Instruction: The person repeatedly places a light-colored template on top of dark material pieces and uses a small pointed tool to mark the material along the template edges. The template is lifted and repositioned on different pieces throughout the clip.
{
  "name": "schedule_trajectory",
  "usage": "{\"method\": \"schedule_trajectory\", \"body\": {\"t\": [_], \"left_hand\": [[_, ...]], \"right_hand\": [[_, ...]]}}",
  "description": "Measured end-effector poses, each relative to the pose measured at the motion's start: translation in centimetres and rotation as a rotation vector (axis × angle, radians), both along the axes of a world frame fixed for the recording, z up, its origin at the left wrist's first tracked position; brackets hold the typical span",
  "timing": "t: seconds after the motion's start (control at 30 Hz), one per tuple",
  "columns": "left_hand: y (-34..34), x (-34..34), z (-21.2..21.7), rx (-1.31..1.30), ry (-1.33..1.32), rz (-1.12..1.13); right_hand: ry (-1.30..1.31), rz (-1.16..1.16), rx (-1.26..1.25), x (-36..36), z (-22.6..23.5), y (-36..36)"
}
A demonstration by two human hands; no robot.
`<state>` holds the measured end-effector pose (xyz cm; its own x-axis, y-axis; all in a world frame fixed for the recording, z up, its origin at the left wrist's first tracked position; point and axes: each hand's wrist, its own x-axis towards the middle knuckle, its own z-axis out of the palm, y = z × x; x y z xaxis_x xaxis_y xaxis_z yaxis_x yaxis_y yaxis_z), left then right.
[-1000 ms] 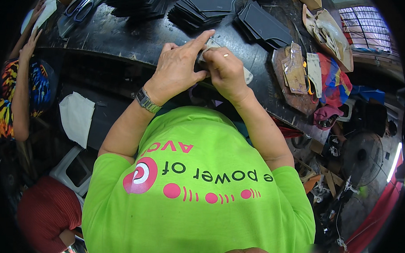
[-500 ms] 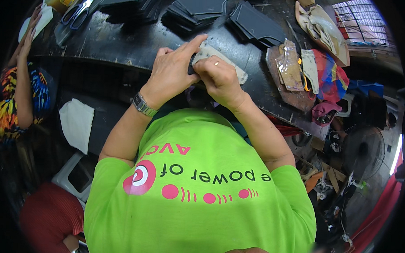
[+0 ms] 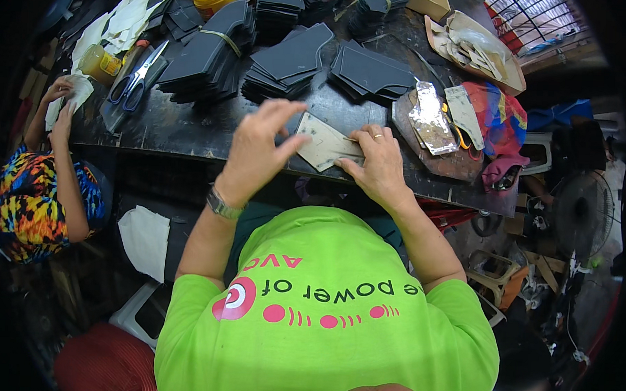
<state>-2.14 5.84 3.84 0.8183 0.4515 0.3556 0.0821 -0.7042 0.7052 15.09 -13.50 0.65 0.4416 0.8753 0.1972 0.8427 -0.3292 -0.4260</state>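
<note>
A pale flat board piece (image 3: 322,142) with dark specks lies on the dark workbench in front of me. My right hand (image 3: 379,163) grips its right end, thumb at the near edge and fingers at the far edge. At the piece's left end, my left hand (image 3: 258,142) is raised with its fingers apart, holding nothing. Just beyond are stacks of dark cut sheets: a middle stack (image 3: 290,60) and a right stack (image 3: 372,70). Whether a dark sheet lies under the pale piece cannot be made out.
Scissors (image 3: 139,79) and a yellowish jar (image 3: 100,64) stand at the left, near a co-worker's hands (image 3: 62,104) holding white material. A banded dark stack (image 3: 211,54) sits beside them. At the right are an octagonal board (image 3: 442,155), orange-handled scissors (image 3: 461,136) and a tray of scraps (image 3: 476,53).
My left hand has come off the pale piece and opened to its left. The piece has turned and now lies flatter, with my right hand on its right end. The view has shifted.
</note>
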Motion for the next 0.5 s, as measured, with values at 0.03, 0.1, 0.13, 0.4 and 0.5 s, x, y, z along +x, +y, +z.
{"method": "schedule_trajectory", "body": {"t": [0.03, 0.1, 0.13, 0.4, 0.5], "left_hand": [[1.0, 0.7, 0.5, 0.052, -0.042, 0.023], [3.3, 2.4, 1.2, 0.244, -0.154, 0.106], [4.6, 3.1, 1.4, 0.232, -0.13, 0.14], [10.9, 6.3, 0.4, 0.174, 0.374, 0.301], [11.2, 6.2, 0.3, 0.164, 0.319, 0.284]], "right_hand": [[0.044, -0.012, 0.004, 0.1, -0.2, 0.1], [0.309, -0.04, 0.007, 0.9, -0.3, 0.6], [0.533, -0.052, 0.003, 1.7, -0.3, 1.0], [0.823, -0.084, 0.378, 13.6, 4.4, 4.2], [0.615, -0.139, 0.302, 16.1, 3.7, 6.6]]}}
